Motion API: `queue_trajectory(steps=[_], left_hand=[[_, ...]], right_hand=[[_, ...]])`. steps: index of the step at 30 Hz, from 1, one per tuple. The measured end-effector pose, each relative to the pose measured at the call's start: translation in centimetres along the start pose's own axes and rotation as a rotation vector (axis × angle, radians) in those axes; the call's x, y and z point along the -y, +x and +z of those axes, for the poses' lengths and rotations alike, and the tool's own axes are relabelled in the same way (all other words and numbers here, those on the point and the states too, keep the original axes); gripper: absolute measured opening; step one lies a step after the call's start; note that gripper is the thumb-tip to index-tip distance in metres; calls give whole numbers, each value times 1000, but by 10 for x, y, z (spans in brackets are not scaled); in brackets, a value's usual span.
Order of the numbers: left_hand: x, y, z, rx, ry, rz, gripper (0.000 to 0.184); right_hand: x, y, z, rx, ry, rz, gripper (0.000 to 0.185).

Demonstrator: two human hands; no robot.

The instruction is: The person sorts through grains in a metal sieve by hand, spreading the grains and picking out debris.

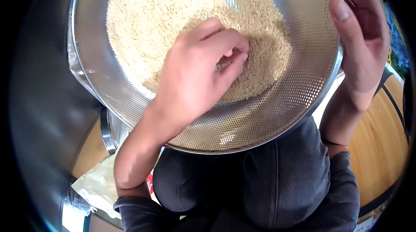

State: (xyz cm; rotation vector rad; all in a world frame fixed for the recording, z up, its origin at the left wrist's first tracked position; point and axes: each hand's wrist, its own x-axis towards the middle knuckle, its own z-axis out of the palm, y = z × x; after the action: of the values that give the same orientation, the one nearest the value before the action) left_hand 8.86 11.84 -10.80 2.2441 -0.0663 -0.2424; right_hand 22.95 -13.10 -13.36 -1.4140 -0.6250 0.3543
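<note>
Inside the sieve [242, 134], left hand [186, 72] pinches, grasp on grain [138, 24] unclear; right hand's [362, 37] fingers loosely grip the sieve; below it, 2 knees [284, 171]; rightward, wooden surface [377, 139].

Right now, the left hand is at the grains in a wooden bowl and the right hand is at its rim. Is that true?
No: the bowl is metal mesh, not wooden, as the head view shows. The left hand is at the grains, the right hand at its rim.
</note>
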Motion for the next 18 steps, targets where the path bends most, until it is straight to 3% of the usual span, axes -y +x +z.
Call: queue_trajectory(steps=[1, 3, 5, 10, 13, 15, 18], left_hand=[[-1, 0, -2, -17, -37, -10, 12], [-5, -1, -8, -23, -61, -9, 12], [-10, -1, -13, -3, -217, -97, 11], [-15, -6, -15, 16, -459, -190, 16], [-26, -6, -20, 28, -603, -201, 15], [-36, -6, -24, 35, -775, -344, 14], [-43, -3, -29, 41, -770, -309, 14]], right_hand=[[25, -9, 9, -127, -371, 35, 42], [43, -10, 37, -253, -529, -23, 31], [46, -2, 25, 47, -688, -358, 24], [52, 3, 48, 35, -734, -428, 23], [57, 8, 50, 156, -781, -437, 26], [61, 9, 52, 192, -751, -374, 27], [59, 4, 56, 159, -715, -322, 27]])
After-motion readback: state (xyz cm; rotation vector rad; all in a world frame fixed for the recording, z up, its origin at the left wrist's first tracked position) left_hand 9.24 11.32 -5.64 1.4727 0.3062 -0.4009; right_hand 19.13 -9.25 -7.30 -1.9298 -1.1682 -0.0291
